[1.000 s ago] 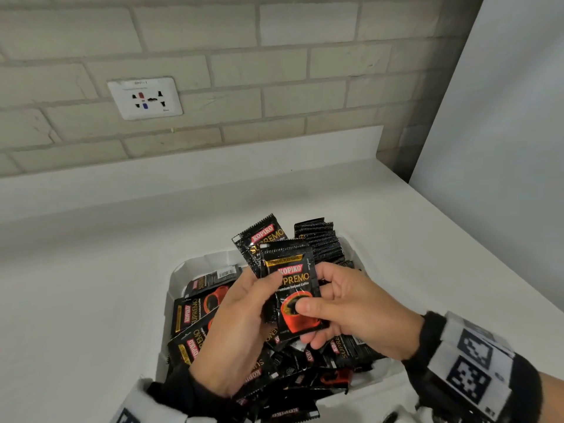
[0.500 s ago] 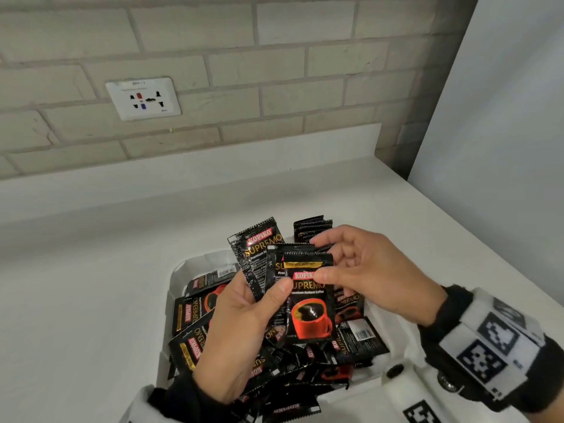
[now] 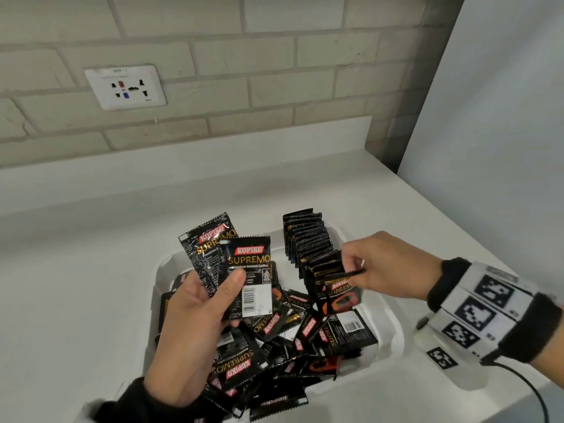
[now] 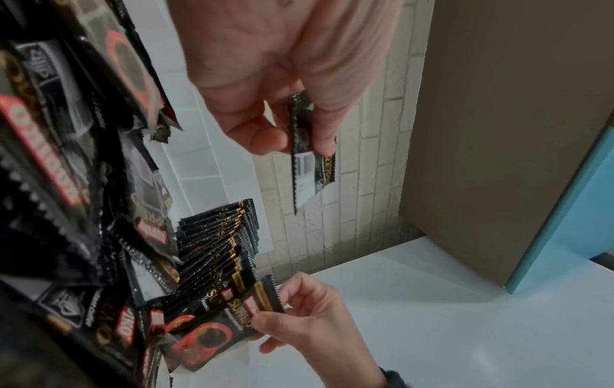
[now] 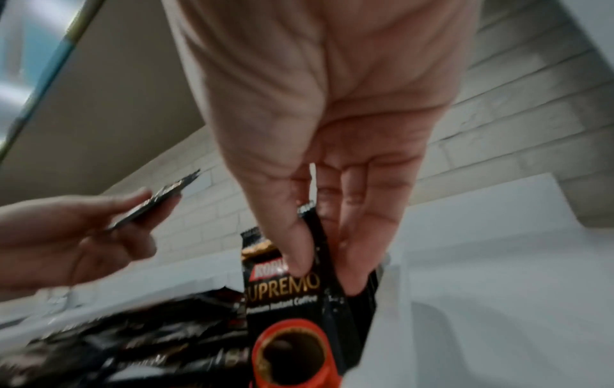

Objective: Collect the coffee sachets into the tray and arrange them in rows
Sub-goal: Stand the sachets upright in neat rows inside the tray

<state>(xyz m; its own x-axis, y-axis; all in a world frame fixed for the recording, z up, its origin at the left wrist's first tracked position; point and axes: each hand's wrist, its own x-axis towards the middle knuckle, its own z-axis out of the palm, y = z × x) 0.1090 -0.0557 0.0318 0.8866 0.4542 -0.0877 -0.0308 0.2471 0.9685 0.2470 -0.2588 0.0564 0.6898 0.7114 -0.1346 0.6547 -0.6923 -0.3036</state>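
Note:
A white tray (image 3: 393, 328) on the counter holds a loose heap of black Kopiko coffee sachets (image 3: 274, 355). Along its right side, a row of sachets (image 3: 308, 239) stands on edge. My left hand (image 3: 195, 325) is raised over the tray's left half and grips two sachets (image 3: 244, 270) fanned upright, thumb pressed on the front one. My right hand (image 3: 387, 267) pinches the top edge of one sachet (image 3: 340, 293) at the near end of the standing row. The right wrist view shows thumb and fingers (image 5: 299, 246) clamped on that sachet (image 5: 285, 315), which hangs beside the tray wall.
The white counter (image 3: 76, 285) runs left and behind the tray, ending at a brick wall with a socket plate (image 3: 125, 87). A pale panel (image 3: 488, 117) rises at the right. Marker-covered wrist units (image 3: 482, 309) sit on both forearms.
My right hand took the front sachet out of the left hand's fan and carried it right and down to the near end of the standing row. The left hand stayed raised with two sachets.

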